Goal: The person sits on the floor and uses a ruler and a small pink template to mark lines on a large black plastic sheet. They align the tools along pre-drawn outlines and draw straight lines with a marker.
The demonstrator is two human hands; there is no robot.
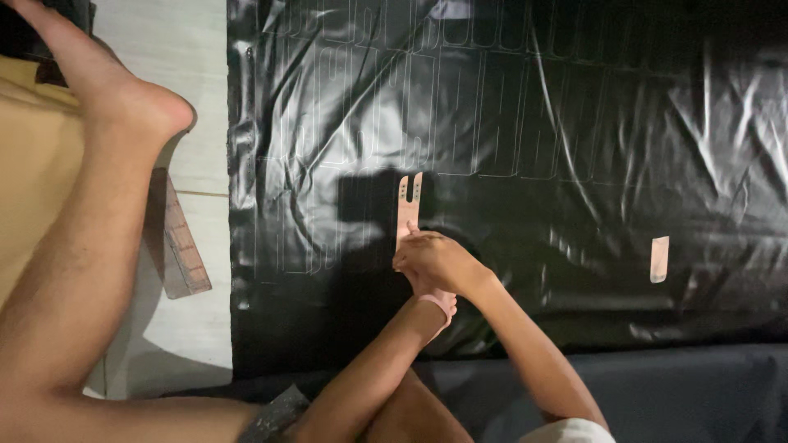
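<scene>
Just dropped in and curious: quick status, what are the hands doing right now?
Both hands pressed together on pink template strip, left hand under right hand. Strip flat on black plastic sheet. Small pink piece lies apart, right side. Nothing blocking.

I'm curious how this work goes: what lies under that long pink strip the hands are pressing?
Under the pink strip lies a shiny black sheet marked with faint outlined shapes. The right hand covers the strip's near end, with the left hand beneath it, so what is under there is hidden.
</scene>
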